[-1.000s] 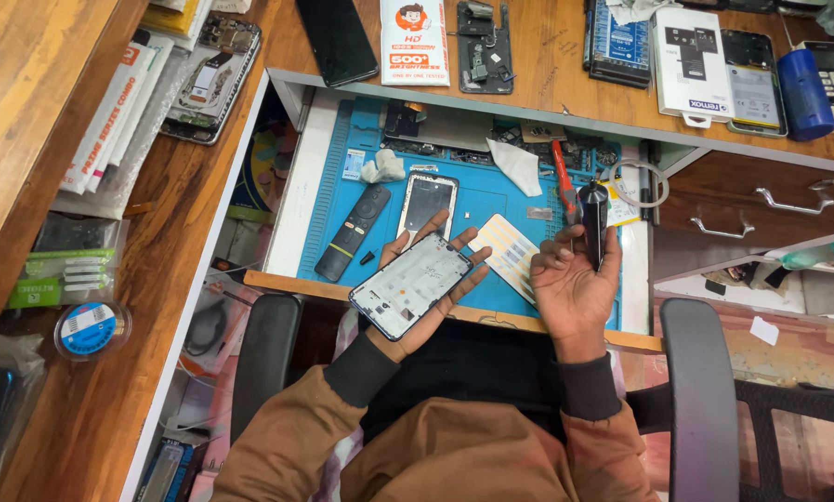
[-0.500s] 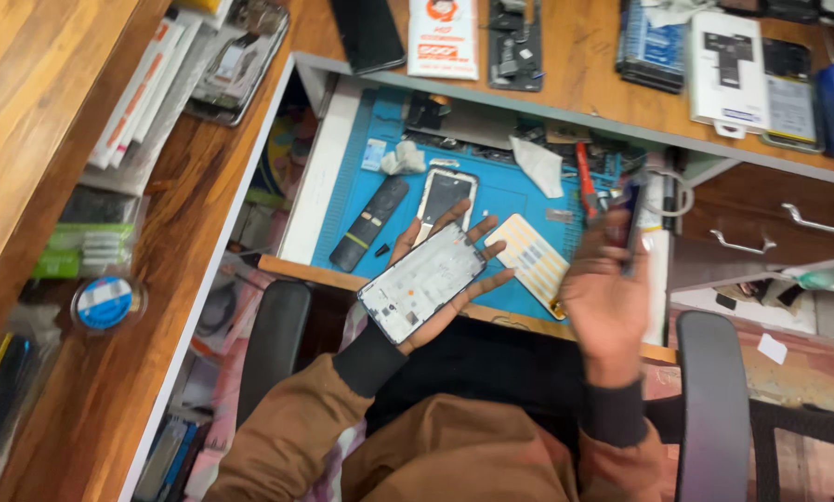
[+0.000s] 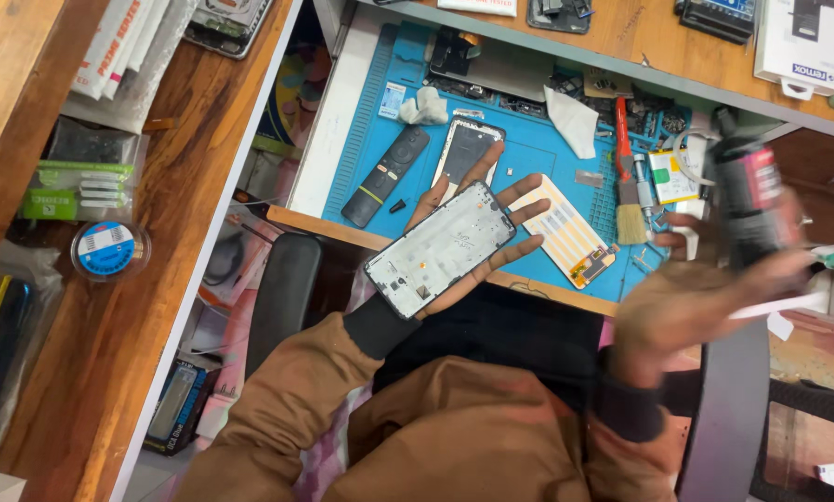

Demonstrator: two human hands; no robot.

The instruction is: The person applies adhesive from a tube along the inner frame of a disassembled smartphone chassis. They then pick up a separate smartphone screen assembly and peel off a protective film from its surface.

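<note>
My left hand [image 3: 454, 246] lies flat, fingers apart under the phone frame [image 3: 440, 247]; unclamped, it could slide off; right hand [image 3: 691, 302] fingers clamped on a blurred dark bottle [image 3: 749, 200].

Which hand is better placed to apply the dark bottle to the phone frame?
Probably the right hand: it grips the dark bottle, while the left hand lies flat under the phone frame.

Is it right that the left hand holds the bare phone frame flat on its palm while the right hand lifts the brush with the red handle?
Not quite. The head view shows the left hand with the phone frame on its palm, but the right hand lifts a dark bottle with a red band. The brush lies on the blue mat.
</note>
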